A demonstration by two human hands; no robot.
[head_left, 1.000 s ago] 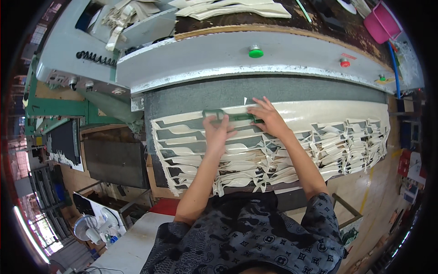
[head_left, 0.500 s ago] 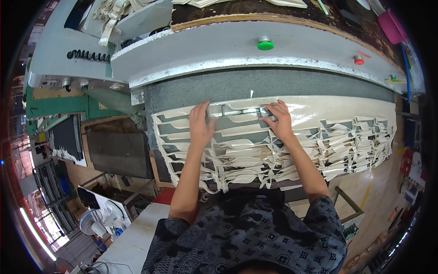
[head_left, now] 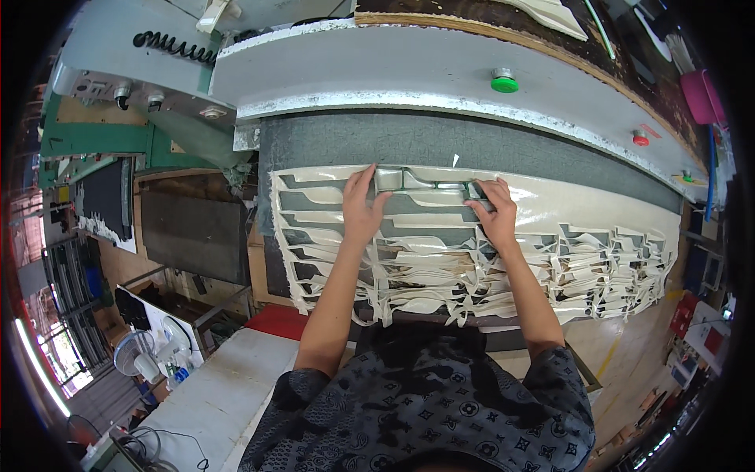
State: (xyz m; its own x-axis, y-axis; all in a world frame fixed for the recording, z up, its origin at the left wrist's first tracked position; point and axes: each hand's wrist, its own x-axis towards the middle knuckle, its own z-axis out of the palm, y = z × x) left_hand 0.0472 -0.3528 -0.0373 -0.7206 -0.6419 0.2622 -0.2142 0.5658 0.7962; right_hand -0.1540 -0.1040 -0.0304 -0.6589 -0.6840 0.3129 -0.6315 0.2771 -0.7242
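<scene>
A narrow metal cutting die with green-lined edges lies along the far edge of a cream sheet, which looks like leather. My left hand grips the die's left end, fingers on its outer side and thumb at the near edge. At the other end, my right hand pinches it between thumb and fingers. Rows of long cut-out gaps with thin strips between them run through the sheet on the near side. The sheet's right far part is uncut.
A dark grey board lies under the sheet. Beyond it stands a grey machine beam with a green button and a red button. Left are a dark panel and a fan. A white table is near left.
The view has shifted, so the machine and sheet appear displaced. Both hands remain on the die's ends, and the die now looks flatter against the sheet.
</scene>
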